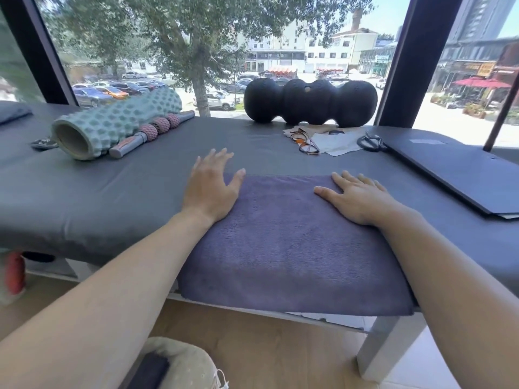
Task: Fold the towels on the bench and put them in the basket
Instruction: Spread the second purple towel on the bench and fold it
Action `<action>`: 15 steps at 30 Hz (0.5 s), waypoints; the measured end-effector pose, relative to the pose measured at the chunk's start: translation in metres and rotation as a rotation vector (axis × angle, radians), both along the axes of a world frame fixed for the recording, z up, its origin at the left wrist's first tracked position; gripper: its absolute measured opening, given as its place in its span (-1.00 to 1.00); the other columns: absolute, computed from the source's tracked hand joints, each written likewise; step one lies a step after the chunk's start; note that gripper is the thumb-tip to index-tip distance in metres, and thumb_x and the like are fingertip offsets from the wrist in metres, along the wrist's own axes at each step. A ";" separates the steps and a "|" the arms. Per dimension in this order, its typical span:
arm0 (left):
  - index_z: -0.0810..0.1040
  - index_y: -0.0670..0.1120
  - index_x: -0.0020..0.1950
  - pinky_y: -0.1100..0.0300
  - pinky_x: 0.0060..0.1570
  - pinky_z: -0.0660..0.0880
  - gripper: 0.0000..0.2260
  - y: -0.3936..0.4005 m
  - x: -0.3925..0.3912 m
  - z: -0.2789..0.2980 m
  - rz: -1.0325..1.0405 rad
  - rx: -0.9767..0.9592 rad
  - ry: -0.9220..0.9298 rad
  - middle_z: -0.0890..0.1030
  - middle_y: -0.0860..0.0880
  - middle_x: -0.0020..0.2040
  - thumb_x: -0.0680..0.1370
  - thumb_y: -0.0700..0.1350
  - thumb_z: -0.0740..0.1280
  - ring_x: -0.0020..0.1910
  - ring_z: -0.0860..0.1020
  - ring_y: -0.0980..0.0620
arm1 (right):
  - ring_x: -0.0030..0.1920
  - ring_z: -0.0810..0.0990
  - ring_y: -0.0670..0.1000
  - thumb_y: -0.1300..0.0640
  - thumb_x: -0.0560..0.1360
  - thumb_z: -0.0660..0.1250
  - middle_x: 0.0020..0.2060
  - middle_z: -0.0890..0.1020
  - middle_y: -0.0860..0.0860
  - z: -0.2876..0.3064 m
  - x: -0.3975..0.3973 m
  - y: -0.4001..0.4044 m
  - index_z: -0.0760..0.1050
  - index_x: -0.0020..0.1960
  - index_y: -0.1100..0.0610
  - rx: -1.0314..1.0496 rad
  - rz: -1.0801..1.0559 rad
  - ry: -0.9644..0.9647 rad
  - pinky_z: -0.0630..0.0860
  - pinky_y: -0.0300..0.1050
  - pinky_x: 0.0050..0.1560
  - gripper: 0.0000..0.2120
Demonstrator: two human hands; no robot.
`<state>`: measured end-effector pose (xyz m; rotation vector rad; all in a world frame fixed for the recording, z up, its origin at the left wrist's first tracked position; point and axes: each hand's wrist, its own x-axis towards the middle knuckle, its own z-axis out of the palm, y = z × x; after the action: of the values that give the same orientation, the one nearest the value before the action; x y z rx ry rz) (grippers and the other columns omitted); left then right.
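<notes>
A purple towel (289,242) lies flat on the grey bench (118,192), its near edge hanging over the bench's front. My left hand (212,189) lies flat with spread fingers on the towel's far left corner, partly on the bench. My right hand (358,196) presses flat on the towel's far right part, fingers straight. A beige fabric basket (185,366) with a dark item inside shows at the bottom edge, on the floor below the bench.
On the bench behind: a teal foam roller (118,122), a pink massage stick (153,133), a black peanut roller (310,101), glasses (304,141) on paper, scissors (369,141), and a dark folder (460,169) at right. Windows stand behind the bench.
</notes>
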<state>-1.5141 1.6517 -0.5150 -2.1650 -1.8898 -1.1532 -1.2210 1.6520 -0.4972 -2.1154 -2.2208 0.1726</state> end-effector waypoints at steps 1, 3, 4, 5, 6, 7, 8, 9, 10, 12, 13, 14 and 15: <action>0.54 -0.06 0.38 -0.08 0.58 0.01 -0.63 -0.009 -0.002 0.009 -0.008 0.174 0.020 0.51 -0.05 0.45 0.63 0.07 0.27 0.52 0.34 -0.02 | 0.62 -0.07 0.12 -0.48 0.53 -0.15 0.64 0.01 -0.03 0.003 0.001 -0.002 -0.01 0.64 -0.07 0.021 -0.001 -0.013 -0.12 0.15 0.59 -0.20; 0.64 -0.05 0.19 -0.16 0.54 0.11 -0.75 -0.031 -0.009 0.029 -0.033 0.411 -0.012 0.64 0.02 0.27 0.60 0.00 0.31 0.38 0.51 0.00 | 0.63 -0.12 0.11 -0.40 0.59 -0.13 0.64 -0.02 -0.02 0.012 0.004 -0.009 -0.01 0.65 -0.06 0.079 0.016 -0.050 -0.15 0.12 0.59 -0.27; 0.66 -0.05 0.15 -0.16 0.51 0.21 -0.79 -0.045 -0.009 0.038 -0.072 0.446 -0.094 0.67 0.06 0.20 0.60 -0.01 0.31 0.31 0.56 0.02 | 0.63 -0.11 0.09 -0.36 0.62 -0.11 0.64 -0.02 -0.02 0.019 0.003 -0.014 -0.01 0.65 -0.05 0.116 0.043 -0.041 -0.14 0.10 0.60 -0.31; 0.67 -0.05 0.13 -0.14 0.46 0.31 -0.80 -0.061 -0.006 0.045 -0.130 0.436 -0.180 0.68 0.09 0.16 0.60 -0.03 0.31 0.26 0.58 0.04 | 0.63 -0.09 0.07 -0.31 0.64 -0.09 0.64 0.00 -0.02 0.026 -0.001 -0.022 0.00 0.65 -0.04 0.149 0.089 -0.013 -0.12 0.06 0.60 -0.34; 0.67 -0.04 0.14 -0.09 0.41 0.38 -0.80 -0.074 -0.001 0.045 -0.187 0.410 -0.221 0.68 0.11 0.16 0.61 -0.04 0.31 0.24 0.59 0.05 | 0.63 -0.08 0.05 -0.29 0.65 -0.07 0.63 0.02 -0.04 0.030 -0.008 -0.031 0.01 0.64 -0.04 0.172 0.149 0.022 -0.10 0.03 0.60 -0.36; 0.66 -0.04 0.17 -0.04 0.39 0.41 -0.79 -0.085 0.006 0.038 -0.224 0.360 -0.184 0.67 0.11 0.18 0.61 -0.04 0.30 0.25 0.58 0.07 | 0.63 -0.08 0.01 -0.28 0.65 -0.06 0.63 0.03 -0.07 0.032 -0.018 -0.042 0.02 0.64 -0.06 0.180 0.215 0.058 -0.09 0.00 0.60 -0.38; 0.64 -0.02 0.22 0.00 0.37 0.42 -0.75 -0.092 0.012 0.026 -0.252 0.287 -0.093 0.65 0.11 0.22 0.61 -0.01 0.29 0.28 0.56 0.07 | 0.62 -0.08 -0.03 -0.28 0.65 -0.05 0.62 0.03 -0.10 0.029 -0.029 -0.052 0.03 0.64 -0.08 0.167 0.277 0.081 -0.09 -0.02 0.60 -0.38; 0.60 0.00 0.29 0.03 0.37 0.41 -0.70 -0.096 0.017 0.012 -0.282 0.186 0.004 0.63 0.10 0.27 0.62 0.05 0.26 0.32 0.54 0.07 | 0.62 -0.08 -0.05 -0.29 0.64 -0.06 0.62 0.02 -0.13 0.022 -0.039 -0.061 0.01 0.64 -0.11 0.136 0.331 0.079 -0.09 -0.03 0.60 -0.38; 0.56 0.02 0.36 0.05 0.39 0.39 -0.63 -0.099 0.019 -0.003 -0.309 0.085 0.105 0.59 0.09 0.33 0.62 0.12 0.21 0.36 0.51 0.07 | 0.62 -0.10 -0.07 -0.31 0.63 -0.09 0.62 0.00 -0.16 0.013 -0.046 -0.067 -0.02 0.64 -0.14 0.093 0.371 0.051 -0.11 -0.03 0.60 -0.38; 0.48 0.01 0.46 0.07 0.47 0.30 -0.52 -0.102 0.016 -0.029 -0.310 0.026 0.335 0.51 0.09 0.44 0.65 0.20 0.09 0.45 0.42 0.08 | 0.61 -0.14 -0.11 -0.37 0.60 -0.15 0.62 -0.05 -0.21 -0.002 -0.048 -0.074 -0.09 0.62 -0.22 0.013 0.400 -0.019 -0.16 -0.03 0.60 -0.37; 0.45 0.01 0.49 0.06 0.50 0.25 -0.50 -0.104 0.014 -0.035 -0.298 0.043 0.412 0.47 0.09 0.47 0.66 0.21 0.05 0.49 0.38 0.09 | 0.61 -0.16 -0.12 -0.39 0.58 -0.17 0.61 -0.07 -0.23 -0.004 -0.044 -0.074 -0.11 0.61 -0.25 -0.005 0.398 -0.026 -0.17 -0.03 0.60 -0.37; 0.44 0.00 0.51 0.06 0.52 0.23 -0.48 -0.106 0.010 -0.038 -0.284 0.057 0.448 0.45 0.10 0.49 0.66 0.22 0.04 0.51 0.35 0.10 | 0.61 -0.16 -0.13 -0.40 0.57 -0.18 0.61 -0.08 -0.25 -0.003 -0.040 -0.074 -0.11 0.61 -0.27 -0.014 0.391 -0.027 -0.18 -0.03 0.60 -0.37; 0.42 0.00 0.52 0.05 0.52 0.21 -0.48 -0.109 0.007 -0.039 -0.269 0.070 0.461 0.43 0.09 0.50 0.66 0.23 0.04 0.52 0.33 0.09 | 0.61 -0.16 -0.14 -0.41 0.57 -0.19 0.60 -0.08 -0.25 -0.002 -0.035 -0.074 -0.11 0.61 -0.28 -0.018 0.379 -0.035 -0.17 -0.04 0.60 -0.37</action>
<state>-1.5070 1.5428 -0.5543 -2.4303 -1.3830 -0.6484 -1.2560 1.5777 -0.4992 -1.6939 -2.6281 0.1762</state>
